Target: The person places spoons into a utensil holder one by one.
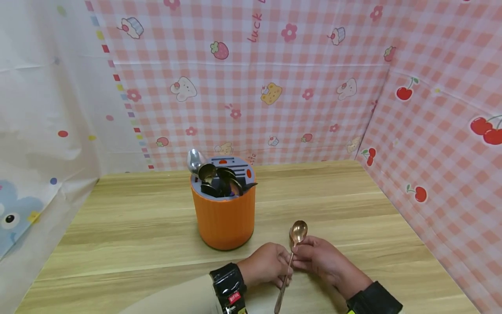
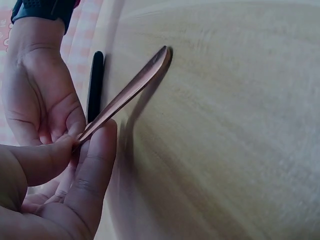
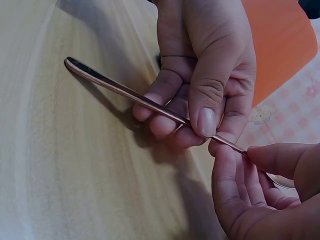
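A copper-coloured spoon (image 1: 299, 231) slants above the table, bowl toward the back and handle toward the front edge. My left hand (image 1: 267, 264) pinches its thin handle about midway. Closer to the bowl, my right hand (image 1: 322, 261) pinches the neck between thumb and fingers. The handle's flattened end (image 3: 95, 75) reaches out over the wood in the right wrist view, with its shadow below. Most of the bowl is hidden there by the right hand. A slim dark stick-like thing (image 2: 95, 85) shows past the fingers in the left wrist view; its kind is unclear.
An orange cutlery holder (image 1: 223, 222) with a slotted grey top stands behind my left hand. Several spoons and black utensils (image 1: 223, 179) stick out of it. The wooden table (image 1: 129, 235) meets pink checked cloth walls (image 1: 251, 117) at the back and right.
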A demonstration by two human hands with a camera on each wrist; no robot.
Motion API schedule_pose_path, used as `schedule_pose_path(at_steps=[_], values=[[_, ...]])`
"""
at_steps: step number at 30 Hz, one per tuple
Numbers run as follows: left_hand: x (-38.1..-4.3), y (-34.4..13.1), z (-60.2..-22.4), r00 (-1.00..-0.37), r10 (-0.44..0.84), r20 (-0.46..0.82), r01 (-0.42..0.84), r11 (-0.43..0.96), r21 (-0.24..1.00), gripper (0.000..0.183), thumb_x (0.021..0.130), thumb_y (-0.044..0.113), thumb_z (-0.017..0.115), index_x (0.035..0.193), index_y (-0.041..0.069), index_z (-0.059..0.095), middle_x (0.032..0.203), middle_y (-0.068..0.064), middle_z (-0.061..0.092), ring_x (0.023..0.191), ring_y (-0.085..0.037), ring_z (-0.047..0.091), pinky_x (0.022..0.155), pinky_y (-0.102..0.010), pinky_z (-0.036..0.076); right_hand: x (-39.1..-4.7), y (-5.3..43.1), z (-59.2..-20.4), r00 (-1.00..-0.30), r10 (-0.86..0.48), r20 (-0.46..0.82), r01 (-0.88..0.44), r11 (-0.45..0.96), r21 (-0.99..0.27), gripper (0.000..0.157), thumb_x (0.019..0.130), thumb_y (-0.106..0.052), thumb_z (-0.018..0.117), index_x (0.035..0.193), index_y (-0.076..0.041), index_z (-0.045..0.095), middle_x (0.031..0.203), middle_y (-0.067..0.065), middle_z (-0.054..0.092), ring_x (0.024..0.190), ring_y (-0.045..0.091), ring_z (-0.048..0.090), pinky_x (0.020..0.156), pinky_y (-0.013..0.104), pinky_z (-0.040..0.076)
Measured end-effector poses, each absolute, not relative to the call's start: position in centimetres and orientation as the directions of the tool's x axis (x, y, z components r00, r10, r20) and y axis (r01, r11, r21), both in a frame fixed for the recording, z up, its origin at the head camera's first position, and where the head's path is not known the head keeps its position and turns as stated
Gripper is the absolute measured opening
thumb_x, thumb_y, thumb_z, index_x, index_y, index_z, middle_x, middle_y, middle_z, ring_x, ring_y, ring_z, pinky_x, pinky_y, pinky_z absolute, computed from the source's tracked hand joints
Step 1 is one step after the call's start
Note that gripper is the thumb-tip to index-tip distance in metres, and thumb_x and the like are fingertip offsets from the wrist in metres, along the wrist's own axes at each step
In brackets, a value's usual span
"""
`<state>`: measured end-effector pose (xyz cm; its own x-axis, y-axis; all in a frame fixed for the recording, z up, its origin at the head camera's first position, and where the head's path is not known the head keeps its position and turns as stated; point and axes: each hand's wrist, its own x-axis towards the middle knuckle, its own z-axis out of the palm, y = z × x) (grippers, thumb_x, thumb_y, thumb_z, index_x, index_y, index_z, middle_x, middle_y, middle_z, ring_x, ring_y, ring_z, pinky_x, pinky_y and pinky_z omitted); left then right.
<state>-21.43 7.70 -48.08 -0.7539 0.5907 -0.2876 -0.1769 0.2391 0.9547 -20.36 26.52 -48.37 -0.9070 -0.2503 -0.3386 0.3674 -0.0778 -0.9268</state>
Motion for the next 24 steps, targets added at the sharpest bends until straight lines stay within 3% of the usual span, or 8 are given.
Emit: schedule_pose_path(at_steps=[8, 17, 24], values=[[-21.8, 7.6, -47.3, -0.782, 0.574, -0.243, -0.143, 0.214, 0.966, 0.014, 0.085, -0.013, 0.064, 0.088, -0.001, 0.06, 0.076, -0.02, 0.07, 0.06, -0.028, 0.068, 0.051, -0.039, 0.058, -20.6, 26.2, -46.6, -0.923, -0.234, -0.306, 0.333, -0.085, -0.939, 0.012, 0.095, 0.0, 0.058, 0.105, 0.005, 0.052, 0.096, 0.01, 0.061, 0.083, 0.017, 0.067, 0.077, 0.027, 0.058], [-22.5, 6.6, -45.3, -0.813, 0.569, -0.124, -0.004, 0.207, 0.978, 0.012, 0.084, -0.01, 0.066, 0.094, -0.003, 0.065, 0.081, -0.026, 0.071, 0.058, -0.021, 0.066, 0.057, -0.044, 0.059, -21.3, 25.2, -43.9, -0.954, -0.219, -0.205, 0.21, -0.001, -0.978, 0.023, 0.096, -0.003, 0.057, 0.112, 0.011, 0.049, 0.1, 0.01, 0.056, 0.09, 0.019, 0.061, 0.081, 0.032, 0.056], [-23.0, 5.2, -42.5, -0.814, 0.575, -0.087, 0.023, 0.181, 0.983, 0.015, 0.086, -0.009, 0.065, 0.1, -0.003, 0.065, 0.081, -0.018, 0.073, 0.067, -0.026, 0.069, 0.06, -0.04, 0.06, -22.1, 24.2, -41.3, -0.963, -0.232, -0.137, 0.139, 0.006, -0.99, 0.021, 0.098, -0.003, 0.056, 0.112, 0.01, 0.048, 0.1, 0.009, 0.055, 0.092, 0.021, 0.06, 0.083, 0.034, 0.056]])
